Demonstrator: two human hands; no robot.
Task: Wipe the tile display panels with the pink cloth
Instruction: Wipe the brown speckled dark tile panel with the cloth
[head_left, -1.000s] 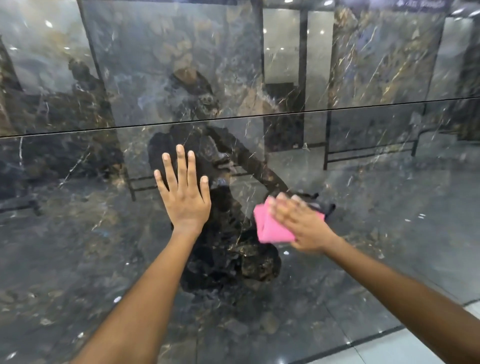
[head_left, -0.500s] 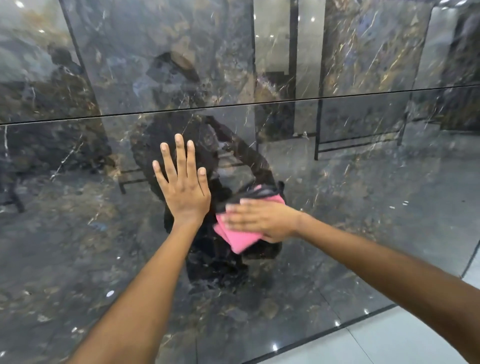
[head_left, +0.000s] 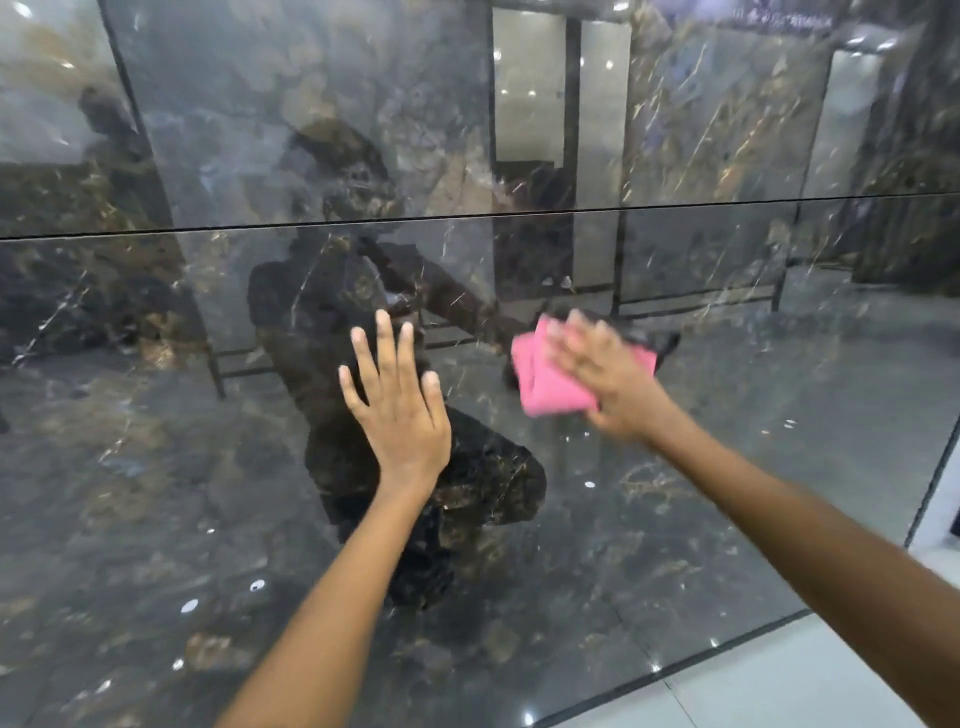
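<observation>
Wiping is under way on the lower glossy dark marble-patterned tile panel (head_left: 727, 467); which areas are already clean cannot be judged from its reflective face, and the upper dark panel (head_left: 311, 104) looks untouched for now. The right hand (head_left: 605, 382), blurred, presses the folded pink cloth (head_left: 545, 379) flat against the lower panel. The left hand (head_left: 397, 410) rests open-palmed beside it, fingers straight, holding nothing.

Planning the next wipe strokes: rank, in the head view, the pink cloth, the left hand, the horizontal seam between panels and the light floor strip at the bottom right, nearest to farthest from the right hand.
1. pink cloth, under the right hand.
2. left hand, flat to its left.
3. horizontal seam, above.
4. light floor strip, bottom right.
</observation>
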